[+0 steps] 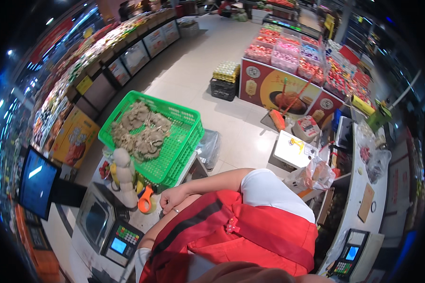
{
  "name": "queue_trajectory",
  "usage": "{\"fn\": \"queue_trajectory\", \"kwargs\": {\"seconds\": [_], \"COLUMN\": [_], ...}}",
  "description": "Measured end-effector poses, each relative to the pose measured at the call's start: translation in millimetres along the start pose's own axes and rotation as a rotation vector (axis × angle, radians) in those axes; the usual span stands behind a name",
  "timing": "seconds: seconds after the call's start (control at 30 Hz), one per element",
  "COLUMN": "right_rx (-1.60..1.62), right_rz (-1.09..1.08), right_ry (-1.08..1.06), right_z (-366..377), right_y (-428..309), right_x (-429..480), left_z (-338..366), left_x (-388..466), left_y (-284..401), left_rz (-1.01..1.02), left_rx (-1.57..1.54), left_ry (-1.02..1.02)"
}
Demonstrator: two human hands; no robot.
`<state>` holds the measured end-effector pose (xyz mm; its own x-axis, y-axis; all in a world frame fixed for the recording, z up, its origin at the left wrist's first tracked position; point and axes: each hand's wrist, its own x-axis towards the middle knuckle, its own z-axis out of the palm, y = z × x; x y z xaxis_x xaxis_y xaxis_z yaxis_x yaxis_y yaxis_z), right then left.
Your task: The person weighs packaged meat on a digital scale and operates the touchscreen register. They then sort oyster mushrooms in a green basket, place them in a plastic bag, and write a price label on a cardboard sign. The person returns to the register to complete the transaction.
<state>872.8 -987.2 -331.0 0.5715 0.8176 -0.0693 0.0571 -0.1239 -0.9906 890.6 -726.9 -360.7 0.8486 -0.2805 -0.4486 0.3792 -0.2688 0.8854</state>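
Observation:
My bare forearms are crossed in front of my red apron (216, 244). My right hand (171, 198) rests by the left forearm with its fingers curled, and whether anything is in them cannot be seen. My left hand is out of sight beneath the right arm. Just left of the right hand stands an orange tape dispenser (146, 200) on the counter (152, 221). Pale lotus root (122, 161) lies beyond it. A green plastic crate (184, 141) holds grey-brown oyster mushrooms (140, 127). A weighing scale (118, 246) with a lit display sits at lower left.
A monitor (39, 182) rises at the left. Behind the crate runs a long produce shelf (134, 56). Egg trays (226, 71) stand on a black crate (224, 89). A broom (277, 120) and a white box (294, 148) are at right, beside a second counter (354, 212).

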Motion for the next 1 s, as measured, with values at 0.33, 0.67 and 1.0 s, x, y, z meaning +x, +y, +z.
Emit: {"fn": "queue_trajectory", "kwargs": {"seconds": [0.33,0.67,1.0], "right_rx": [0.038,0.197,0.036], "right_rz": [0.065,-0.006,0.040], "right_ry": [0.326,0.496,0.644], "right_z": [-11,24,27], "right_y": [9,15,-6], "right_x": [-15,14,1], "left_z": [8,-9,69], "left_x": [97,115,71], "left_y": [82,76,83], "left_rz": [0.143,0.143,0.395], "left_rx": [0.154,0.290,0.462], "left_ry": [-0.294,-0.506,-1.091]}}
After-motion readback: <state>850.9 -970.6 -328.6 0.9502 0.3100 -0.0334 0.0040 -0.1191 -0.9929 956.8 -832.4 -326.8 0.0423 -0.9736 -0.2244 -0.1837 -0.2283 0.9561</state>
